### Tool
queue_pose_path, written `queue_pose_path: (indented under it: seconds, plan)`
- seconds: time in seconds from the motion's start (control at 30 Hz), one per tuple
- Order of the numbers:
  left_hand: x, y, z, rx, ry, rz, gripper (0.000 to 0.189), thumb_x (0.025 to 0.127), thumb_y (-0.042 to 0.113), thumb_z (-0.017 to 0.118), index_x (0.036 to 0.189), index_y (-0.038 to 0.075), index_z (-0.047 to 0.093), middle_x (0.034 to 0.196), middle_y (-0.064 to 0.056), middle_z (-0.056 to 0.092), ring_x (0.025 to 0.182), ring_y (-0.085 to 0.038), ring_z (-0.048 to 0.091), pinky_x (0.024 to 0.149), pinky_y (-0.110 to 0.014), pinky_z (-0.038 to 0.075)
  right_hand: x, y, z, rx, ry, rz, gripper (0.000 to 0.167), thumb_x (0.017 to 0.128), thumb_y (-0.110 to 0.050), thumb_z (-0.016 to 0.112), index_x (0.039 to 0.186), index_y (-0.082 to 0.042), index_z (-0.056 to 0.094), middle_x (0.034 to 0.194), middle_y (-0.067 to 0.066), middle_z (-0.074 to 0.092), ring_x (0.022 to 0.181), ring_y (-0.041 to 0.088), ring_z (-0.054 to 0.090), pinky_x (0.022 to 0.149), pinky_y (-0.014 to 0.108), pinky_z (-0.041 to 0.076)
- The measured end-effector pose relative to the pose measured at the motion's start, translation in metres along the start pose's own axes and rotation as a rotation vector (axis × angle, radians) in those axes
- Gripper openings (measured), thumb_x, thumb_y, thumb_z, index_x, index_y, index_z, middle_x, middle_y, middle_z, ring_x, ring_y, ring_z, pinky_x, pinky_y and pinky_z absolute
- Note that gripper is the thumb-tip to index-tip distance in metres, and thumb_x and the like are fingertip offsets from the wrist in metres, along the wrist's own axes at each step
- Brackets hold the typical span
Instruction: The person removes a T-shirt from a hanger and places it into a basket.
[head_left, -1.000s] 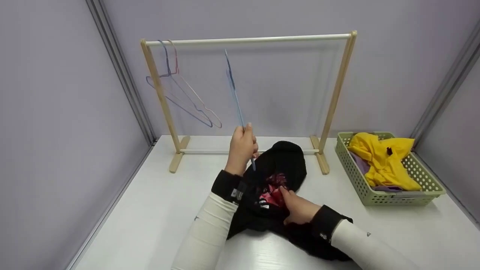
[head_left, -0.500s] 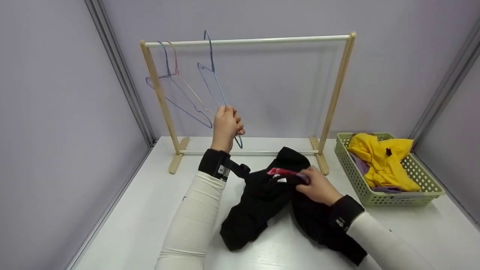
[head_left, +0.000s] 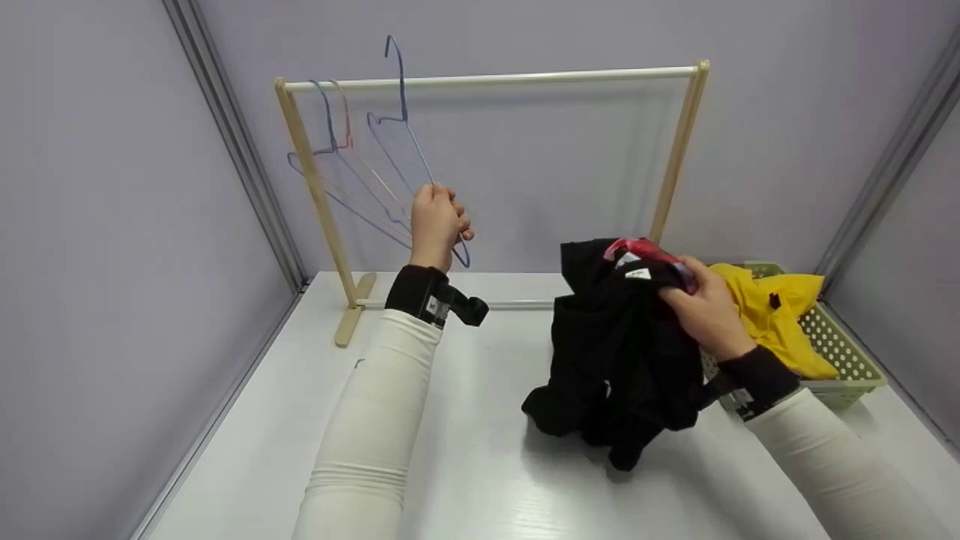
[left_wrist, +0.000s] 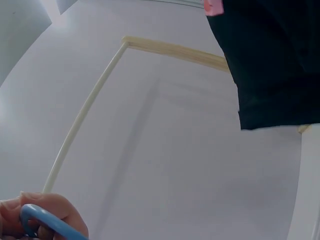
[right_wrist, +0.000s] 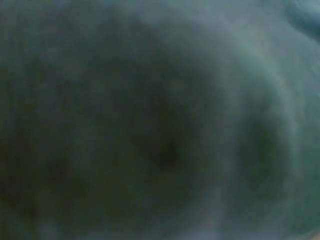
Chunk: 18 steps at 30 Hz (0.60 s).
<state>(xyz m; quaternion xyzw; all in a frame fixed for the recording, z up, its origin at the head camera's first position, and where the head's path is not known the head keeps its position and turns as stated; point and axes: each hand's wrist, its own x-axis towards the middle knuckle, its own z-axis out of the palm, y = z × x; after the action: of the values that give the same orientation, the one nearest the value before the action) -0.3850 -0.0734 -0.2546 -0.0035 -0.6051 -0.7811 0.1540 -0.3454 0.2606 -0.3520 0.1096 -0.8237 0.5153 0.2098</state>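
My left hand (head_left: 437, 219) grips a blue wire clothes hanger (head_left: 420, 150) by its side, hook upward, in front of the rack's rail. In the left wrist view a bent blue end of the hanger (left_wrist: 55, 222) shows beside the curled fingers. At the right, my right hand (head_left: 705, 307) pinches a black garment (head_left: 622, 337) near its neck opening, where a red patterned patch and a white label show. The garment hangs bunched and folded over the table. Dark blurred cloth (right_wrist: 150, 125) fills the right wrist view.
A wooden rack (head_left: 679, 150) with a white rail (head_left: 525, 79) stands at the back. On its left end hang a blue hanger (head_left: 330, 120) and a pink hanger (head_left: 349, 120). A green basket (head_left: 847, 390) with yellow clothing (head_left: 787, 322) stands at the right, partly behind my right hand.
The right hand has lifted the black garment off the table and moved up and right. My left hand has raised the hanger and moved it left, turning it so more of its frame shows.
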Motion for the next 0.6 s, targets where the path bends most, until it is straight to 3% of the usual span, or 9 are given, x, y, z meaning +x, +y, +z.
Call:
queue_pose_path:
  seconds: [0.13,0.3,0.5,0.6]
  plan:
    - [0.007,0.005,-0.002,0.011,0.019,-0.018,0.027,0.115,0.021,0.026,0.098,0.008,0.042,0.069,0.001,0.032,0.051,-0.008,0.031,0.046,-0.02,0.036,0.015,-0.017,-0.026,0.044,0.083,-0.022,0.017,0.089,0.001,0.064,0.101,-0.011,0.064,0.082,-0.017,0.052,0.079,0.003,0.048,0.073,0.016,0.04]
    - [0.016,0.009,-0.007,0.011,0.045,-0.047,0.026,0.115,0.021,0.025,0.1,0.008,0.042,0.071,0.0,0.033,0.052,-0.008,0.031,0.047,-0.02,0.035,0.036,-0.039,-0.063,0.071,0.202,-0.017,0.025,0.09,-0.002,0.062,0.093,-0.028,0.063,0.082,-0.014,0.051,0.079,0.005,0.048,0.071,0.016,0.04]
    - [0.025,0.012,-0.013,-0.026,0.071,-0.085,0.025,0.115,0.02,0.026,0.1,0.009,0.043,0.071,0.001,0.033,0.053,-0.009,0.03,0.048,-0.021,0.034,0.064,-0.063,-0.108,0.119,0.445,0.009,0.02,0.087,-0.004,0.062,0.082,-0.024,0.062,0.076,-0.012,0.049,0.073,0.005,0.046,0.064,0.018,0.038]
    - [0.03,0.013,-0.015,-0.038,0.092,-0.085,0.024,0.114,0.018,0.026,0.098,0.01,0.042,0.07,0.001,0.032,0.053,-0.008,0.03,0.047,-0.021,0.033,0.079,-0.072,-0.124,0.263,0.6,-0.014,0.017,0.085,-0.003,0.062,0.081,-0.02,0.061,0.077,-0.009,0.05,0.074,0.005,0.047,0.068,0.019,0.038]
